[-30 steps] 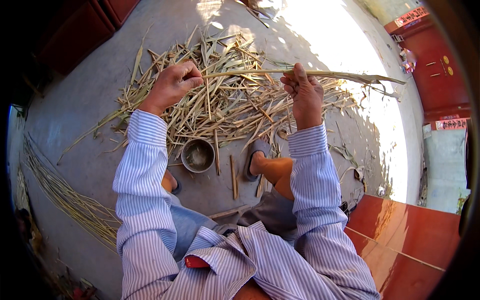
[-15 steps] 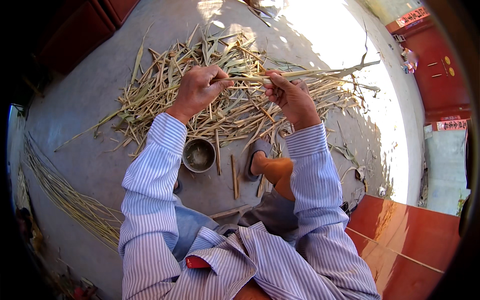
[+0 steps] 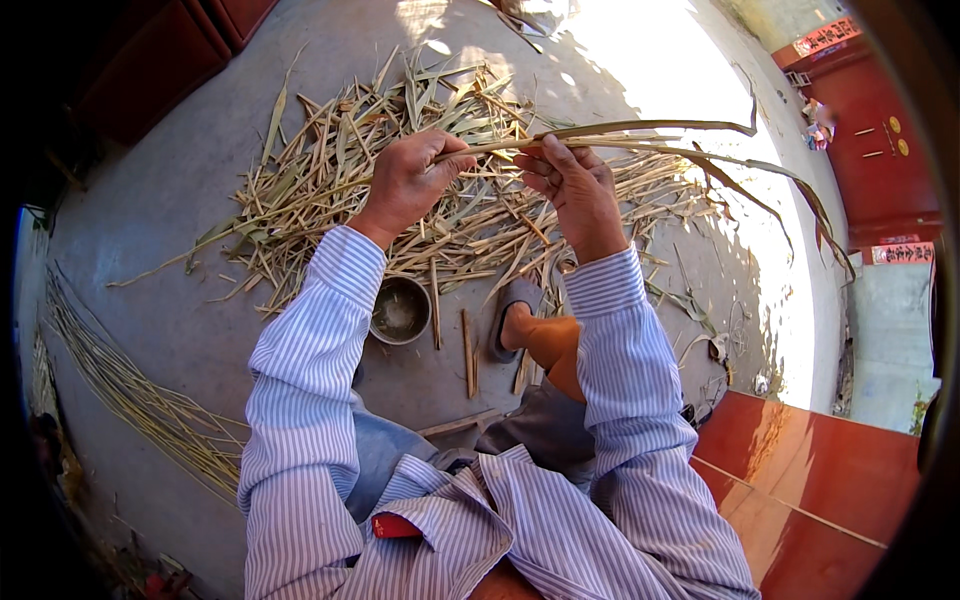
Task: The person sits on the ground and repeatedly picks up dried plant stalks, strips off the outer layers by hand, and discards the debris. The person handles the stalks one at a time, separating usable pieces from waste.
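With 12 o'clock straight ahead of the person, I see a long, thin, straw-coloured plant stalk [image 3: 490, 147] stretched between 2 bare hands. The left grip [image 3: 408, 182] is closed around it: the stalk runs through between thumb and index finger, its thin tail trailing out toward 8 o'clock and a short length showing at 3 o'clock. The right grip [image 3: 577, 190] sits at 3 o'clock from the left, a small gap apart, its thumb and curled fingers pinching the stalk near their tips. From there, long, dry, green-brown leaf blades [image 3: 640, 125] fan away: the upper reaches out to 3 o'clock and kinks toward 12 at its end, while others droop toward 4.

Beneath the hands, a loose, wide heap of tan and pale-green cut stems [image 3: 450, 225] spreads over the grey concrete floor [image 3: 130, 200]. At 6 o'clock from the left grip is a round, dark metal bowl [image 3: 425, 315], with 2 slim brown sticks [image 3: 468, 355] farther round near a dark grey slipper [image 3: 518, 290]. A bundle of long, thin, yellow-green stems [image 3: 140, 400] lies at 8 o'clock from the left grip.
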`<state>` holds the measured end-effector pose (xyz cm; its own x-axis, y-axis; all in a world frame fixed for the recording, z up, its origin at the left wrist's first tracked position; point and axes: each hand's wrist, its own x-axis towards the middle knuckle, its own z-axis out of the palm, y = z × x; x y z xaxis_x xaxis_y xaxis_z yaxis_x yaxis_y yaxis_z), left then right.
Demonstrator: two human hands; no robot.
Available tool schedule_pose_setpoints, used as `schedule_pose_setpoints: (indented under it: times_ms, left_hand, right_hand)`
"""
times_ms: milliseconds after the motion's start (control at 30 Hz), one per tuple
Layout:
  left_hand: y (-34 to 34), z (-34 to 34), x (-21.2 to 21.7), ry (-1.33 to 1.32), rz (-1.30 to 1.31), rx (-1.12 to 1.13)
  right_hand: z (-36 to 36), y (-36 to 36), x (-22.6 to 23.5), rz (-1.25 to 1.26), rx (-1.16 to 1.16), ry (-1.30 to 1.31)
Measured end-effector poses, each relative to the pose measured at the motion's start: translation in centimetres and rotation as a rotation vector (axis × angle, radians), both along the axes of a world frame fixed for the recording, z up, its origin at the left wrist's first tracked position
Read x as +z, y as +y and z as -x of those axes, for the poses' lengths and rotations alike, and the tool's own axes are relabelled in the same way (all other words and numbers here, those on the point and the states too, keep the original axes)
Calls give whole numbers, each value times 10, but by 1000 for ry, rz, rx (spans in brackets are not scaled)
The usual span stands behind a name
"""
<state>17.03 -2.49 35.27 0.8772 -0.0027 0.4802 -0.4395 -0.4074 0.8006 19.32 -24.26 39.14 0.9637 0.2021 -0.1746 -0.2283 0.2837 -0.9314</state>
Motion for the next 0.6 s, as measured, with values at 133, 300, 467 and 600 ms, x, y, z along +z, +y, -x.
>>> schedule_pose_setpoints:
  times_ms: [133,300,467,600]
  left_hand:
    - [1,3,1,-35,-42,72]
    - [6,3,9,-391,-418,128]
    - [5,6,13,-295,-281,150]
    - [4,6,25,-29,333,214]
  right_hand:
    - [5,11,-1,-25,-78,-28]
    - [2,20,-7,-82,-96,45]
    - [-1,23,-10,-70,-94,93]
    - [-10,10,-17,-51,-172,85]
